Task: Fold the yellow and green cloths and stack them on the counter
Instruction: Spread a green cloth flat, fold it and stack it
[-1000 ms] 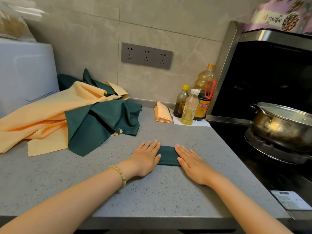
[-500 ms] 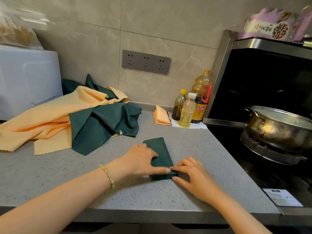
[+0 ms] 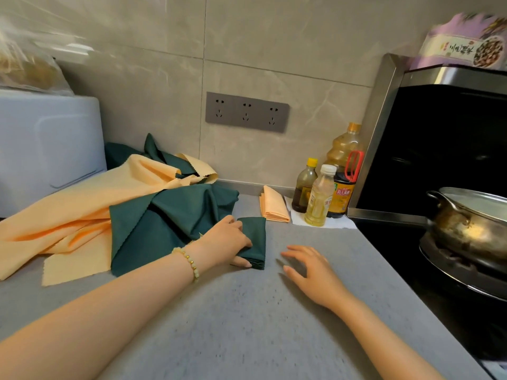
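Observation:
A small folded green cloth [image 3: 256,237] lies on the grey counter [image 3: 247,325]. My left hand [image 3: 227,241] grips its left edge, thumb under the near corner and fingers on top. My right hand [image 3: 310,270] hovers just right of it, fingers relaxed, holding nothing. A folded yellow cloth [image 3: 274,205] lies farther back by the wall. To the left sits a loose heap of yellow cloths [image 3: 82,215] and green cloths [image 3: 170,218].
Three bottles [image 3: 326,193] stand on a white paper at the back right. A steel pot [image 3: 472,223] sits on the black stove at the right. A white appliance [image 3: 46,149] stands at the back left. A socket strip is on the wall.
My left hand has moved the folded green cloth away from me toward the back. My right hand has let go of it and now hovers beside it.

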Available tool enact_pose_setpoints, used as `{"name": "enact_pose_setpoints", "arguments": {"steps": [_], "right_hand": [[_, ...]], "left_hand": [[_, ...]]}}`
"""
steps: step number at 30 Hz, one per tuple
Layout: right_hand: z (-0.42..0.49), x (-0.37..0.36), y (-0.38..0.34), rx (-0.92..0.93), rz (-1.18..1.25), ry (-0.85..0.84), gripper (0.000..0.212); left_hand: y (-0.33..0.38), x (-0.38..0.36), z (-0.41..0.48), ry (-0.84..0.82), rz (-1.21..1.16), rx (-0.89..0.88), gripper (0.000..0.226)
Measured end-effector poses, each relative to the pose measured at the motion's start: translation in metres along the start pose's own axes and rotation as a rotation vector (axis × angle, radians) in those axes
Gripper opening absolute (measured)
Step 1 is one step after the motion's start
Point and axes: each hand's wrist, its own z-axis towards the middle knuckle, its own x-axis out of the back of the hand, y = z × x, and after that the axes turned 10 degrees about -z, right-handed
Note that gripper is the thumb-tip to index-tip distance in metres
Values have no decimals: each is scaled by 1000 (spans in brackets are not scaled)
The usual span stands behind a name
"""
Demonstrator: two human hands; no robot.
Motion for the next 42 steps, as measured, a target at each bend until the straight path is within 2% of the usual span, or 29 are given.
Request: {"name": "enact_pose_setpoints", "arguments": {"steps": [4,8,14,21,26,30,35,39,40,42], "right_hand": [[57,0,14,-4,-143,-66,55],[109,-9,27,-5,-222,-106,56],[154,-32,32,-2,-203,-131,53],[166,-39,36,-6,-161,-129,51],[157,-26,18,75,-131,-53,56],[151,-10,-23,181,-25,16,55],[159,8,-84,289,-21,34,55],[168,18,-123,345,-64,48,54],[170,20,-129,354,-65,56,53],[171,29,-146,373,-50,66,50]], "left_hand": [[-22,-10,44,-98,68,54,55],[-37,-15,89,-156,85,105,53],[-66,-27,133,-191,98,160,49],[-75,-35,155,-146,137,250,46],[-75,-16,105,131,96,229,66],[-105,1,37,251,62,372,70],[-159,3,-29,208,-101,712,49],[-173,1,-55,125,-92,810,22],[-172,2,-56,138,-84,812,21],[-175,14,-64,311,-156,800,23]]}}
